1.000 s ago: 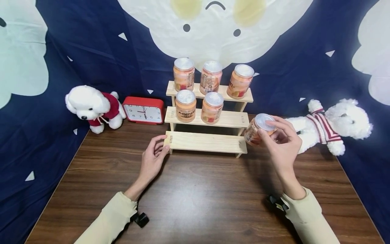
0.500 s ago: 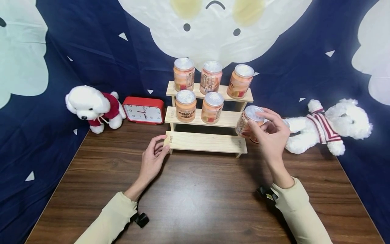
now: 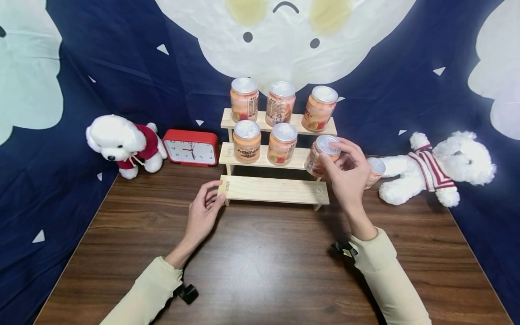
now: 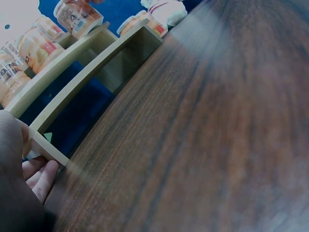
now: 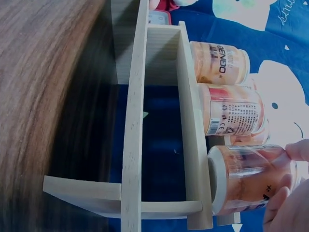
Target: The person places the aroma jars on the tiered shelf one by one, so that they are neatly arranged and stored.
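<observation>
wooden stepped shelf (image 3: 276, 189): left hand (image 3: 203, 214) relaxed, fingers touching lowest step end. right hand (image 3: 345, 174) grips orange jar (image 3: 318, 155) at middle step's right end.

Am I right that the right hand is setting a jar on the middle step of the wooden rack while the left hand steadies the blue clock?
Not quite. The left hand touches the bottom step of the wooden rack, not a clock; the clock is red and stands apart, as the head view shows. The right hand does hold a jar at the middle step.
</observation>
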A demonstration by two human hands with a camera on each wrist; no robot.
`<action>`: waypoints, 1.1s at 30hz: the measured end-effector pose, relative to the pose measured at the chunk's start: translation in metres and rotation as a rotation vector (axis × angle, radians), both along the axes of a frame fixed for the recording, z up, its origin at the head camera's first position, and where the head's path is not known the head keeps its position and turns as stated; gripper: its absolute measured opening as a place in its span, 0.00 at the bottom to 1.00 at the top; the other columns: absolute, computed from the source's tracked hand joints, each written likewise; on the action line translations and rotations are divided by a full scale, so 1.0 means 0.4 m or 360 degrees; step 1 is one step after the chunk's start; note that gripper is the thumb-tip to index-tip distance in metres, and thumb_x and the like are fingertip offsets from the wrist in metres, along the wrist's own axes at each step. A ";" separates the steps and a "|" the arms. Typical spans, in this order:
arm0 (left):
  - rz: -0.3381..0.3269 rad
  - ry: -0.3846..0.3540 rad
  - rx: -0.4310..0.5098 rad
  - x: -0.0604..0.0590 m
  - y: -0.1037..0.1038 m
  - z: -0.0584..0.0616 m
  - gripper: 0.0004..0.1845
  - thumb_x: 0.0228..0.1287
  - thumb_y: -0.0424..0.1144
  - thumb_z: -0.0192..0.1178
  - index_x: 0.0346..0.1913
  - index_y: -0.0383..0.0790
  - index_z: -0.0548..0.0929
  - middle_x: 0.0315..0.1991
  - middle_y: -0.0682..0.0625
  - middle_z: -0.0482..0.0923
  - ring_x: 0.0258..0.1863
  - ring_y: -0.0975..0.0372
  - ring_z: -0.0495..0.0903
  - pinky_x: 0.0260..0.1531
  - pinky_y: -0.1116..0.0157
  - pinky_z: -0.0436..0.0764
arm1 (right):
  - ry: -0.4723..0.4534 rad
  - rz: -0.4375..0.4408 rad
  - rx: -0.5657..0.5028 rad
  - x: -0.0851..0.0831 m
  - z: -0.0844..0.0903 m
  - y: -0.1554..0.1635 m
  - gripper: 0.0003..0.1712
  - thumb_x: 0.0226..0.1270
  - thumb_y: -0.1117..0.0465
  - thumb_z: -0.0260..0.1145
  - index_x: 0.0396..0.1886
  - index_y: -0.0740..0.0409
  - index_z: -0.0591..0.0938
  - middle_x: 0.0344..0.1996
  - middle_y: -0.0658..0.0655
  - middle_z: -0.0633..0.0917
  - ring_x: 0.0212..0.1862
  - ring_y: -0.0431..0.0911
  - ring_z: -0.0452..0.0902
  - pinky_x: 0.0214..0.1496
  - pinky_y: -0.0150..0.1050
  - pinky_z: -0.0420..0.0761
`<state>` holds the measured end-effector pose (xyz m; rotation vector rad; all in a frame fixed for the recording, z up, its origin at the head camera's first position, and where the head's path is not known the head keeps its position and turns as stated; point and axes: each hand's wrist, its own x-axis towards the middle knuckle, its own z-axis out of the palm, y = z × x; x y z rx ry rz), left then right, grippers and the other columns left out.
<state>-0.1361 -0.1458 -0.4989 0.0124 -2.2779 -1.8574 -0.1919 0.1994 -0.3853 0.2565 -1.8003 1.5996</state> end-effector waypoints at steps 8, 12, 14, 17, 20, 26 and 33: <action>0.0008 -0.0015 -0.0013 0.000 0.000 0.001 0.22 0.81 0.33 0.67 0.72 0.40 0.81 0.58 0.35 0.90 0.53 0.67 0.87 0.53 0.78 0.86 | -0.0025 0.0015 0.0098 -0.028 -0.004 -0.012 0.21 0.62 0.72 0.83 0.55 0.70 0.91 0.58 0.57 0.88 0.26 0.32 0.74 0.29 0.23 0.77; 0.0010 -0.0014 -0.0013 0.001 -0.001 0.001 0.22 0.81 0.33 0.68 0.72 0.40 0.81 0.58 0.35 0.90 0.53 0.66 0.87 0.53 0.77 0.86 | -0.0045 -0.0008 0.0095 -0.037 -0.003 -0.021 0.21 0.62 0.72 0.83 0.55 0.69 0.91 0.59 0.59 0.87 0.26 0.33 0.74 0.30 0.22 0.77; 0.0009 -0.0012 -0.0014 0.001 0.000 0.001 0.22 0.81 0.33 0.67 0.72 0.40 0.81 0.58 0.34 0.90 0.53 0.68 0.87 0.53 0.78 0.86 | -0.0050 -0.0005 0.0084 -0.040 -0.004 -0.023 0.20 0.62 0.72 0.83 0.55 0.69 0.91 0.60 0.61 0.86 0.26 0.33 0.74 0.30 0.22 0.77; 0.0005 -0.0015 -0.0012 0.000 0.001 0.001 0.22 0.81 0.33 0.67 0.72 0.40 0.81 0.59 0.34 0.90 0.52 0.71 0.86 0.53 0.78 0.86 | -0.0047 0.0007 0.0075 -0.043 -0.006 -0.022 0.20 0.63 0.72 0.82 0.55 0.69 0.91 0.60 0.61 0.84 0.26 0.34 0.74 0.30 0.22 0.77; 0.0002 -0.0020 -0.0002 -0.001 0.002 0.003 0.22 0.80 0.31 0.68 0.72 0.39 0.81 0.59 0.35 0.90 0.51 0.72 0.86 0.53 0.77 0.86 | -0.0030 0.0031 0.0092 -0.045 -0.009 -0.016 0.21 0.63 0.72 0.82 0.56 0.69 0.90 0.61 0.58 0.84 0.27 0.33 0.74 0.30 0.23 0.77; 0.0002 -0.0015 -0.0008 0.000 0.000 0.006 0.22 0.80 0.32 0.68 0.73 0.39 0.80 0.59 0.34 0.89 0.52 0.71 0.86 0.53 0.77 0.86 | 0.0018 0.0139 0.0097 -0.048 -0.012 -0.008 0.21 0.66 0.73 0.79 0.58 0.70 0.90 0.62 0.57 0.85 0.30 0.35 0.76 0.31 0.23 0.78; -0.0001 -0.0014 -0.0005 -0.001 0.002 0.002 0.22 0.80 0.32 0.68 0.72 0.39 0.81 0.58 0.34 0.90 0.51 0.72 0.86 0.53 0.77 0.86 | 0.0007 0.0152 0.0096 -0.049 -0.020 -0.003 0.22 0.67 0.76 0.78 0.60 0.70 0.89 0.64 0.61 0.83 0.31 0.36 0.77 0.32 0.23 0.79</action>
